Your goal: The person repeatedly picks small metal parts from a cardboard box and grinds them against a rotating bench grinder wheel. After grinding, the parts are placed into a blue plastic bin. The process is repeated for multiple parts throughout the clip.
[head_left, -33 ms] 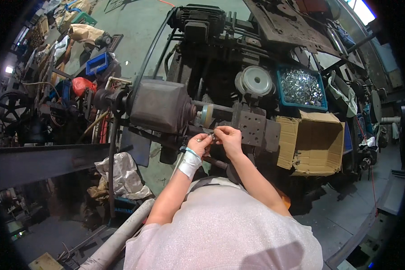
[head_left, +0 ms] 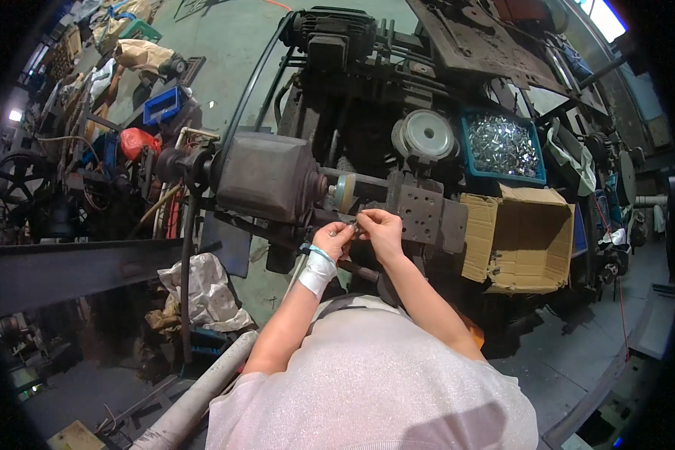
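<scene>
My left hand (head_left: 332, 241), with a white wrap and a blue band at the wrist, is closed in a pinch. Opposite it, my right hand (head_left: 383, 235) pinches too, its fingertips almost meeting the left ones. Between them is a small dark piece (head_left: 356, 225), mostly hidden by fingers and too small to name. Both hands are just in front of a dark machine: its boxy housing (head_left: 268, 176) is to the left, a spindle wheel with a pale, tan rim (head_left: 345, 190) lies just beyond the fingers, and a metal block with holes (head_left: 420, 214) is to the right.
A teal crate (head_left: 541, 178) of small shiny metal parts stands at the back right, with an open cardboard box (head_left: 475, 238) nearer. Behind the block is a round pale disc (head_left: 430, 135). A motor (head_left: 328, 34) sits at the far end. Clutter and a white sack (head_left: 202, 292) lie left.
</scene>
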`<state>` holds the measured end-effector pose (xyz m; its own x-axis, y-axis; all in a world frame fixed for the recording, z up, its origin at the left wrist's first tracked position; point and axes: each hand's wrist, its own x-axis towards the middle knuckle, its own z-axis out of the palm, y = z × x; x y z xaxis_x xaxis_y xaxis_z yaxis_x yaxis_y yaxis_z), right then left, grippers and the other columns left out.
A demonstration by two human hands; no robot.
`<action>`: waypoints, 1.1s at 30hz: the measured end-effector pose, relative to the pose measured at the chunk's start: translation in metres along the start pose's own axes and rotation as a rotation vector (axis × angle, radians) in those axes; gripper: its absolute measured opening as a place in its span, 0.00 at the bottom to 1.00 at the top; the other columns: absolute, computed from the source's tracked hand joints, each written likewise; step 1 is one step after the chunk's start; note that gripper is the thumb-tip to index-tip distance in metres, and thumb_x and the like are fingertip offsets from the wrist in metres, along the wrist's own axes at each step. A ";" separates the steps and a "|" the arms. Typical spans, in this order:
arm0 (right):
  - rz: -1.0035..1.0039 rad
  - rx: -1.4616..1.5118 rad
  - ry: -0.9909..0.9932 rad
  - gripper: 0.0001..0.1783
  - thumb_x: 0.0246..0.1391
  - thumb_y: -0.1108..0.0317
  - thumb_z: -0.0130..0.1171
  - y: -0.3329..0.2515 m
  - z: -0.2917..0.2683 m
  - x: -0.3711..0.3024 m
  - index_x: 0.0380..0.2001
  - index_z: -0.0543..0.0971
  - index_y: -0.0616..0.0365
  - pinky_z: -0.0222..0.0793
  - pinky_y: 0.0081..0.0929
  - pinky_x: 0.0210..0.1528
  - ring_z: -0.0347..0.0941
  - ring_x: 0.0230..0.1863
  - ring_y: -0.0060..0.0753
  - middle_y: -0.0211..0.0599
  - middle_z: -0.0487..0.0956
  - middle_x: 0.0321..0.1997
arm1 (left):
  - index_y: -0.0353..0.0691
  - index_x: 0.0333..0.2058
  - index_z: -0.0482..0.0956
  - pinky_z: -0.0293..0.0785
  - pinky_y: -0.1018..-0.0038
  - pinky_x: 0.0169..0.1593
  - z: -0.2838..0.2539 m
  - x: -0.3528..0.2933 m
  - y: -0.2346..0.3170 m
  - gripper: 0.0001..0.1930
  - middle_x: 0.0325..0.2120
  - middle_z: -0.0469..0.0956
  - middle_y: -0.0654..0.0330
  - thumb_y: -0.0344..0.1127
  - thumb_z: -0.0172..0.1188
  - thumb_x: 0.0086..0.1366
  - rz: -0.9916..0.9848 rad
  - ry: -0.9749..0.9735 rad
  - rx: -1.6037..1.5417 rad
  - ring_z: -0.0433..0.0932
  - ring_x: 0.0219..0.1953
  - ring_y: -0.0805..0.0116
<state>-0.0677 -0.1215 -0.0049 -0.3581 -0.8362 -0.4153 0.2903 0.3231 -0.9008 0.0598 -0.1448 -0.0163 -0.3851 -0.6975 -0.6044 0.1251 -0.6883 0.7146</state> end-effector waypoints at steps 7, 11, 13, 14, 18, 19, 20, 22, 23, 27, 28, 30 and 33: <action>-0.098 -0.145 0.102 0.08 0.44 0.72 0.57 0.015 0.003 0.023 0.27 0.78 0.67 0.64 0.18 0.23 0.70 0.21 0.18 0.33 0.76 0.19 | 0.39 0.23 0.73 0.58 0.82 0.14 0.000 0.020 -0.006 0.07 0.16 0.72 0.65 0.34 0.57 0.54 0.075 0.147 0.143 0.64 0.11 0.79; -0.121 -0.198 0.144 0.08 0.42 0.72 0.57 0.020 0.003 0.033 0.27 0.78 0.66 0.64 0.18 0.24 0.70 0.21 0.18 0.35 0.77 0.19 | 0.38 0.22 0.73 0.61 0.82 0.16 0.010 0.023 -0.003 0.07 0.15 0.72 0.65 0.34 0.58 0.53 0.093 0.242 0.134 0.65 0.13 0.80; -0.118 -0.196 0.145 0.08 0.42 0.72 0.56 0.018 0.007 0.035 0.27 0.79 0.65 0.65 0.18 0.25 0.71 0.22 0.19 0.36 0.78 0.20 | 0.38 0.21 0.73 0.62 0.81 0.16 0.010 0.024 0.000 0.06 0.14 0.71 0.65 0.32 0.57 0.52 0.132 0.247 0.156 0.65 0.13 0.80; -0.134 -0.251 0.162 0.09 0.42 0.71 0.56 0.016 0.010 0.034 0.27 0.79 0.65 0.65 0.18 0.26 0.71 0.22 0.19 0.36 0.78 0.20 | 0.38 0.20 0.73 0.62 0.81 0.17 0.009 0.024 0.001 0.06 0.14 0.71 0.65 0.32 0.57 0.51 0.153 0.256 0.163 0.65 0.13 0.79; -0.148 -0.404 0.106 0.11 0.42 0.69 0.56 -0.005 0.024 0.015 0.30 0.78 0.64 0.66 0.20 0.29 0.71 0.25 0.20 0.38 0.78 0.23 | 0.34 0.19 0.75 0.67 0.73 0.22 -0.006 0.022 -0.013 0.08 0.14 0.72 0.62 0.34 0.57 0.47 0.437 0.336 0.382 0.69 0.17 0.71; -0.134 -0.361 0.122 0.11 0.43 0.69 0.56 -0.002 0.020 0.015 0.30 0.79 0.65 0.65 0.19 0.30 0.70 0.25 0.18 0.35 0.78 0.23 | 0.34 0.19 0.75 0.69 0.71 0.25 -0.011 0.032 -0.022 0.09 0.18 0.76 0.59 0.35 0.58 0.48 0.531 0.357 0.646 0.72 0.20 0.69; -0.069 -0.316 0.105 0.10 0.44 0.70 0.56 -0.014 0.020 0.007 0.30 0.78 0.65 0.65 0.18 0.29 0.69 0.26 0.18 0.32 0.77 0.25 | 0.35 0.20 0.76 0.69 0.70 0.27 -0.005 0.027 -0.017 0.09 0.20 0.77 0.57 0.36 0.58 0.49 0.452 0.313 0.557 0.72 0.21 0.69; -0.103 -0.059 0.092 0.11 0.46 0.72 0.54 0.008 0.002 0.012 0.33 0.76 0.68 0.66 0.17 0.27 0.69 0.25 0.20 0.34 0.76 0.27 | 0.39 0.16 0.72 0.63 0.74 0.16 0.001 0.021 -0.017 0.16 0.12 0.70 0.63 0.45 0.55 0.55 0.258 0.119 0.188 0.67 0.13 0.71; -0.090 0.135 0.067 0.08 0.47 0.73 0.53 0.005 -0.002 0.009 0.31 0.75 0.67 0.66 0.18 0.25 0.69 0.24 0.22 0.36 0.75 0.27 | 0.41 0.22 0.72 0.60 0.80 0.14 0.001 0.013 -0.012 0.15 0.14 0.70 0.66 0.47 0.52 0.59 0.151 -0.007 0.086 0.64 0.13 0.78; 0.201 0.576 -0.236 0.01 0.43 0.74 0.48 -0.028 0.001 -0.029 0.23 0.67 0.56 0.52 0.13 0.13 0.59 0.16 0.19 0.30 0.65 0.19 | 0.38 0.32 0.68 0.57 0.81 0.13 -0.004 0.008 -0.036 0.19 0.15 0.66 0.64 0.51 0.44 0.62 -0.148 -0.061 -0.481 0.62 0.13 0.77; 0.197 0.372 -0.300 0.01 0.43 0.74 0.49 -0.024 -0.004 -0.027 0.23 0.68 0.57 0.51 0.12 0.12 0.58 0.14 0.19 0.29 0.65 0.18 | 0.36 0.32 0.67 0.57 0.80 0.13 -0.004 0.005 -0.037 0.20 0.16 0.67 0.62 0.51 0.43 0.62 -0.162 -0.067 -0.531 0.63 0.14 0.76; 0.134 -0.040 -0.303 0.02 0.43 0.75 0.54 -0.012 -0.010 -0.026 0.24 0.73 0.61 0.48 0.11 0.11 0.57 0.11 0.15 0.27 0.67 0.18 | 0.36 0.29 0.69 0.58 0.79 0.13 0.003 -0.009 -0.023 0.20 0.15 0.67 0.61 0.50 0.42 0.63 -0.165 -0.016 -0.485 0.63 0.14 0.75; -0.325 -0.502 -0.344 0.07 0.42 0.77 0.57 -0.006 0.001 -0.038 0.28 0.76 0.67 0.60 0.15 0.21 0.65 0.18 0.17 0.30 0.72 0.19 | 0.36 0.33 0.74 0.65 0.76 0.13 0.005 -0.003 -0.029 0.23 0.15 0.71 0.61 0.54 0.44 0.60 -0.061 0.054 -0.197 0.69 0.13 0.74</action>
<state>-0.0545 -0.0924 0.0163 -0.0317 -0.9917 -0.1250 -0.2596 0.1289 -0.9571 0.0529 -0.1215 -0.0334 -0.3488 -0.6594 -0.6659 0.2819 -0.7515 0.5965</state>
